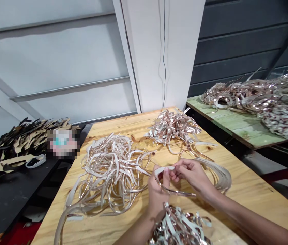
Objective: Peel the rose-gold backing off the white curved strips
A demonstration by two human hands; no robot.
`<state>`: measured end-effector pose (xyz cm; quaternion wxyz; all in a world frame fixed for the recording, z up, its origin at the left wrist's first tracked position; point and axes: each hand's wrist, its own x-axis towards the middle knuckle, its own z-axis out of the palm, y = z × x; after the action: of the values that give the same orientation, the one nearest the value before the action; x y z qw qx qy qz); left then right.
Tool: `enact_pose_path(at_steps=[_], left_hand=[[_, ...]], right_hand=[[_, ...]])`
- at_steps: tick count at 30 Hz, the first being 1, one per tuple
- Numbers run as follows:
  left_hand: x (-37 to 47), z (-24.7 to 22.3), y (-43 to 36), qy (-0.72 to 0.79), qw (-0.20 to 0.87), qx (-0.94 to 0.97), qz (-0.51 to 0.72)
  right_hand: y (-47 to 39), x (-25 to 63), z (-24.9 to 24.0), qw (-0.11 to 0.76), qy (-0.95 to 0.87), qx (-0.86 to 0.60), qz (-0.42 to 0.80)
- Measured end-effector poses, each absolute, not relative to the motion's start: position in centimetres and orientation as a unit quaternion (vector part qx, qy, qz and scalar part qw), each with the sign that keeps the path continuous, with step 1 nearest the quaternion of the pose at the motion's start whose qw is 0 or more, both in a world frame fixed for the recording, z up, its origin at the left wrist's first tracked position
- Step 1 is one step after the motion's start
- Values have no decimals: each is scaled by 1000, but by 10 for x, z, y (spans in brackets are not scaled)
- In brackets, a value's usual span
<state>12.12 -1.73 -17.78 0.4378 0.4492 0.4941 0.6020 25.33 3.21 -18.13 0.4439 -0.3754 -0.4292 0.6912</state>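
Note:
Over the middle of the wooden table, my left hand [158,185] pinches a narrow strip [164,169], pale on one side and shiny rose-gold on the other. The strip curls around the left fingers, and its loose end points right. My right hand [190,173] is closed at the strip's upper end, thumb and fingers pressed together close to the left thumb. A large tangle of similar strips [113,170] lies to the left of my hands. Beyond the right wrist is a neater curved bundle of strips [219,175]. Cut shiny pieces [178,228] are heaped between my forearms.
Another shiny heap [170,126] sits near the far edge of the wooden table [103,128]. To the right, a green table [215,119] bears more strips. A black table [13,207] at left holds dark and tan cut pieces [23,141] and a white ring-shaped object [35,161].

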Motion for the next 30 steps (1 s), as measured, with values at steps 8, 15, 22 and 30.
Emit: enact_pose_path(at_steps=[8,15,22,30], left_hand=[[123,-180,-14,465,473,405,630],[121,-175,-20,495,429,460,600],[116,-183,-19,521,343,542,564],[118,-187,-20,555,315,522,565]], right_hand=[[29,252,-174,421,-549,-330,643],[25,253,-175,424,-558,-366,612],[26,259,-182,399,-599,-391,574],[21,258,-177,407,-623,-435,508]])
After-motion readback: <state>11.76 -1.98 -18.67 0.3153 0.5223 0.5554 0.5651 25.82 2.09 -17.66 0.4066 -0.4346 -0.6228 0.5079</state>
